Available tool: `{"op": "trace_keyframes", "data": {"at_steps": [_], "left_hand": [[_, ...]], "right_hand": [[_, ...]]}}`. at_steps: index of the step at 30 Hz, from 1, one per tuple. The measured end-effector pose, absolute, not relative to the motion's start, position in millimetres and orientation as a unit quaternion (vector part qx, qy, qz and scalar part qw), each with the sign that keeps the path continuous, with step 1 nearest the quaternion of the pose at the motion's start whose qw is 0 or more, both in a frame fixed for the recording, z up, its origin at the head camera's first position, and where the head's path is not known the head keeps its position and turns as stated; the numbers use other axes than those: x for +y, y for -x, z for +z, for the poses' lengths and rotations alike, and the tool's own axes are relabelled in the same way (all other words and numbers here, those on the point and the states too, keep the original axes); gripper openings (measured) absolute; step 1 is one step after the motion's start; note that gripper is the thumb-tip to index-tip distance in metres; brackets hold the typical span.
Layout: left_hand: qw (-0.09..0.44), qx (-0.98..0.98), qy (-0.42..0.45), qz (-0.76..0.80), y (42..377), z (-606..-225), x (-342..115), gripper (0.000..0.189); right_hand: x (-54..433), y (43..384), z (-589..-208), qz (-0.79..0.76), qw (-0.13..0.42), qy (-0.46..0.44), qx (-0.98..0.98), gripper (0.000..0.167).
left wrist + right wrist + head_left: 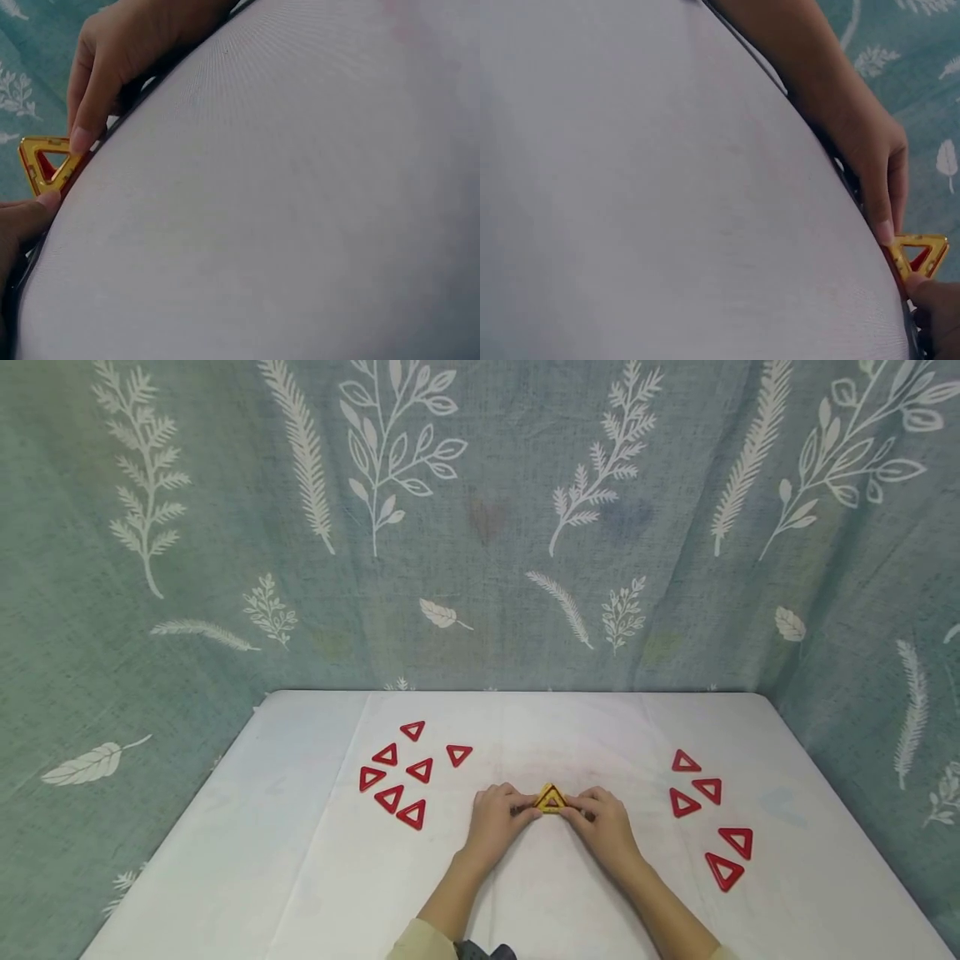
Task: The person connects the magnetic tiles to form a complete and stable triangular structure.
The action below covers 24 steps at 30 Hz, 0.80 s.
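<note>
In the head view, both hands meet over the middle of the table. A small yellow triangular frame tile (551,811) stands between them, its point away from me. My left hand (495,817) pinches its left corner, while the right hand (606,827) pinches the right corner. Dark red shows inside the yellow frame. The left wrist view shows the yellow tile (30,161) with a red part behind and below it, a thumb pressing each lower corner. From the right wrist, the same yellow tile (934,251) appears with red beneath. How the red part joins it is unclear.
Several red triangular frame tiles (389,788) lie scattered on the left of the white table (240,877). More red tiles (724,871) lie spread on the right. Behind the table hangs a green leaf-patterned curtain (510,552).
</note>
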<state>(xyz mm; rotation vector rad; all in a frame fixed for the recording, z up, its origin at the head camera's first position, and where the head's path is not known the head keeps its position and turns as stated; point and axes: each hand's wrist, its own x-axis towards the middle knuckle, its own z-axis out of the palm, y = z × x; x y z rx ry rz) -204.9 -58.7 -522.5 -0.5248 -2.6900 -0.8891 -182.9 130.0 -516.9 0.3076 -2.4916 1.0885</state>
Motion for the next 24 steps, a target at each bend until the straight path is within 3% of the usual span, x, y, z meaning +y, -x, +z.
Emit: {"op": "trace_keyframes", "data": {"at_steps": [14,24], "left_hand": [[0.110,-0.953,0.121,-0.254,232,-517,-45,0.031],[0.153,-0.956,0.090,-0.235,250,-518,-31,0.029]], "right_hand": [[132,219,-519,0.426,0.195,-0.071,-0.880,0.018],[134,248,-520,0.424,0.170,-0.029,-0.889,0.021]]}}
